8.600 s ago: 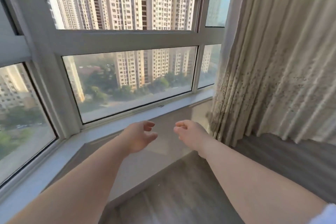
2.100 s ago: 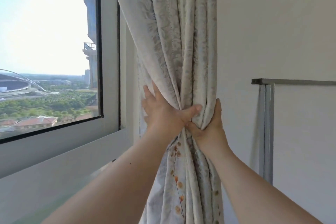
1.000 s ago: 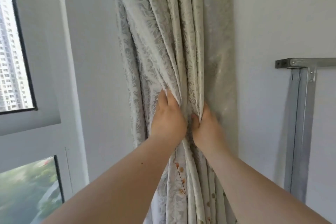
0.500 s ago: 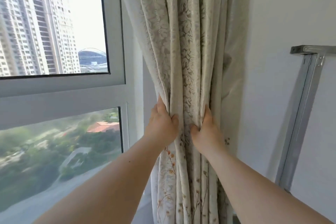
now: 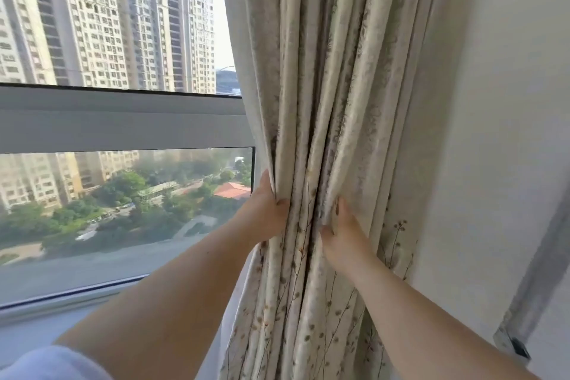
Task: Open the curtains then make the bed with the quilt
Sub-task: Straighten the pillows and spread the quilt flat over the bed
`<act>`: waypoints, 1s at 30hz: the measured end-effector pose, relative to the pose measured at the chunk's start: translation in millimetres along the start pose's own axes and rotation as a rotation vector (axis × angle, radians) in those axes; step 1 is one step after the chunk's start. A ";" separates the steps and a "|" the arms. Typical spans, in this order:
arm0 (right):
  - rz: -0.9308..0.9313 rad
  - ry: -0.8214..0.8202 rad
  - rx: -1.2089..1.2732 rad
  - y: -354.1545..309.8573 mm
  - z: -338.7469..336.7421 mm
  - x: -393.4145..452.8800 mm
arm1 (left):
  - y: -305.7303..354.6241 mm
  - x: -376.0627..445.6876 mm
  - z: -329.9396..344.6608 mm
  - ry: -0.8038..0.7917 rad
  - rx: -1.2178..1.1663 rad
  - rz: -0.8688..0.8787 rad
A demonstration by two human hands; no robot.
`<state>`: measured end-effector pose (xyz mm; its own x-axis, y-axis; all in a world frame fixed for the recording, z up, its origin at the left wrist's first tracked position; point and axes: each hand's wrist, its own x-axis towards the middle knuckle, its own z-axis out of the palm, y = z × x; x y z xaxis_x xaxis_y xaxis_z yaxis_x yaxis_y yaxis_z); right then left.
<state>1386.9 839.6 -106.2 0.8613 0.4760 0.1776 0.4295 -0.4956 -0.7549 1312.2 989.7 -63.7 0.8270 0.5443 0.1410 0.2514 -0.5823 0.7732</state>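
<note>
A cream curtain (image 5: 333, 77) with a leaf pattern hangs bunched in tight folds against the white wall, right of the window. My left hand (image 5: 265, 210) grips the curtain's left folds at mid height, its fingers tucked into the fabric. My right hand (image 5: 342, 231) holds the right folds a little lower, fingers hidden behind a pleat. The two hands sit close together with a few pleats between them. No bed or quilt is in view.
The window (image 5: 123, 120) with its grey frame fills the left, showing tower blocks and trees outside. A white wall (image 5: 505, 102) stands at the right. A grey metal post (image 5: 536, 281) leans along the right edge.
The view has swung left, showing more of the window. Both hands stay on the bunched curtain at about the same height, still gripping its folds.
</note>
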 end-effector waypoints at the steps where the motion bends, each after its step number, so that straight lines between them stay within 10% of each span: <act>1: -0.015 -0.034 0.005 5.9 -3.7 -2.0 | 2.8 -2.0 3.1 0.018 0.008 -0.019; 20: -0.233 -0.592 -0.031 -25.3 68.6 -130.5 | -63.9 -228.8 -32.9 0.009 0.365 -0.428; 30: -0.645 -1.067 -0.042 -178.2 200.3 -437.5 | -135.1 -611.7 -154.0 0.309 0.304 -0.911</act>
<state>879.3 865.2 -175.9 -0.1508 0.9827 -0.1076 0.7170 0.0338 -0.6963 695.0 828.3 -159.2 0.0998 0.9662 -0.2377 0.8758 0.0281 0.4818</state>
